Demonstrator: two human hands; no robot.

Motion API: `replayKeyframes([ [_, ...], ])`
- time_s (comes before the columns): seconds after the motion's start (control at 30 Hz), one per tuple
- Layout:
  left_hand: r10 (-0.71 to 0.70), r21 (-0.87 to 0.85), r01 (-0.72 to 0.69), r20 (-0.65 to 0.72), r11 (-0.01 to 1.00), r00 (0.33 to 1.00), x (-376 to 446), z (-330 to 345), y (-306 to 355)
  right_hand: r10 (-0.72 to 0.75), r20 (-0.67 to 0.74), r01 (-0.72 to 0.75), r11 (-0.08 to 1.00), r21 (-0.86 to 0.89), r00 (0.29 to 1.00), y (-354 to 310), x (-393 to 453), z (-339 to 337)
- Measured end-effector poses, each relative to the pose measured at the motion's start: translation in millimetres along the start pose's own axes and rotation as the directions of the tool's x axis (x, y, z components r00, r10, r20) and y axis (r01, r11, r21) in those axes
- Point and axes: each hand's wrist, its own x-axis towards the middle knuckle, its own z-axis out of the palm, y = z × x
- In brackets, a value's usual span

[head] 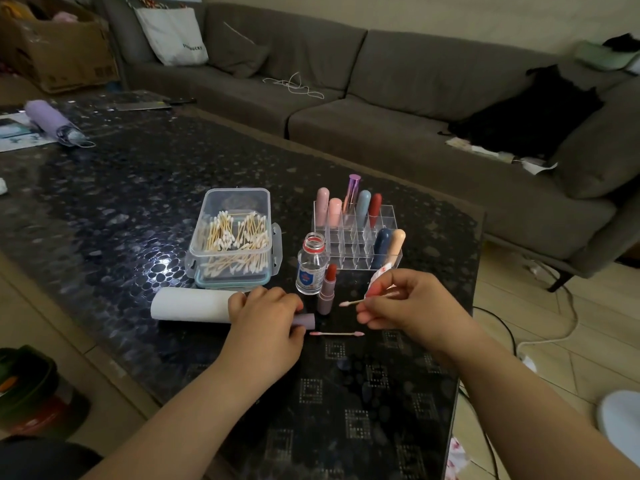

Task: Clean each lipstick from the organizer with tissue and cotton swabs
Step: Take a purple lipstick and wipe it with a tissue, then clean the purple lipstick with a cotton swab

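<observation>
Btwn hands (266,315) (408,306): open lipstick (327,291), upright, untouched.

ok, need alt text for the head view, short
A person's right hand pinches a pink-tipped cotton swab beside an uncapped red lipstick standing on a dark table, while the left hand holds the lipstick cap. Behind them stand a clear organizer with seven lipsticks, an open bottle and a box of swabs.
</observation>
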Motion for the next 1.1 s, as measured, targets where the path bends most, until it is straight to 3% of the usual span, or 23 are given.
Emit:
replayKeyframes([
  [0.2, -0.09, -0.116, 0.082, -0.068, 0.99, 0.994, 7.4, -0.9, 8.0, -0.015, -0.072, 0.003, 0.986, -0.166, 0.997, 1.3, 0.6, -2.9],
  [0.53, -0.168, -0.17, 0.156, -0.057, 0.973, 0.984, 18.8, 9.0, 28.9, -0.017, -0.071, 0.019, 1.0, 0.019, 0.997, 3.4, -2.8, -10.1],
  [0.93, -0.195, -0.222, 0.18, -0.048, 0.958, 0.98, 22.9, 11.5, 38.0, -0.044, -0.044, 0.047, 0.998, 0.047, 0.998, 5.7, -8.0, -16.7],
  [1.1, -0.203, -0.38, 0.163, -0.068, 0.911, 0.977, 16.7, -0.8, 43.0, -0.122, -0.085, 0.13, 0.986, 0.101, 0.989, 3.8, -10.6, -18.8],
])
